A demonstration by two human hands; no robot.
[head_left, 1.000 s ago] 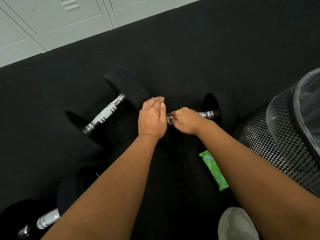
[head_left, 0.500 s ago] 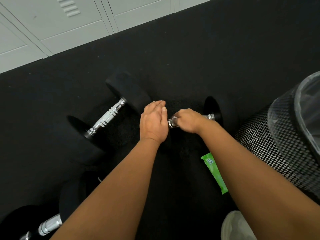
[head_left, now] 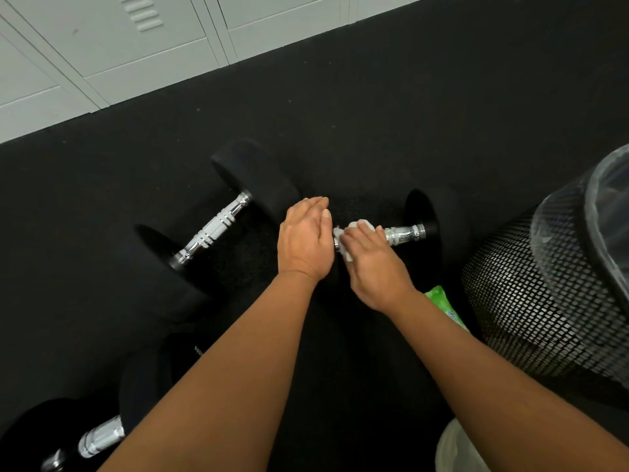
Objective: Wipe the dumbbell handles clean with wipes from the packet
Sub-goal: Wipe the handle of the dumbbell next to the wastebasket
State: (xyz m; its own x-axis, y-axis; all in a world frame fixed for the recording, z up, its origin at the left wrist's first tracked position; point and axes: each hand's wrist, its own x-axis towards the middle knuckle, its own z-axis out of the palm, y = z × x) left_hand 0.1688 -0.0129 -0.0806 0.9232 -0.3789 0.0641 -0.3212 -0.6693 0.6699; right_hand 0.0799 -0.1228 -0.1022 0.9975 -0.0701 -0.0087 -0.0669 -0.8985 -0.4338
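Gripping a white wipe [head_left: 358, 225] around the chrome dumbbell handle [head_left: 403, 235] on the floor [head_left: 374, 114] with the right hand [head_left: 374, 272]; resting the left hand [head_left: 305, 240], fingers straight, beside it. Leaving the green packet [head_left: 441, 303] by the right wrist, print unreadable.

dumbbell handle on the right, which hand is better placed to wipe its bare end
Right. The right hand holds the wipe on the handle; the left hand lies flat at the handle's other end.

Black rubber floor [head_left: 408, 97]; pale grey lockers [head_left: 102, 46] along far edge; mesh bin [head_left: 527, 294] at right.
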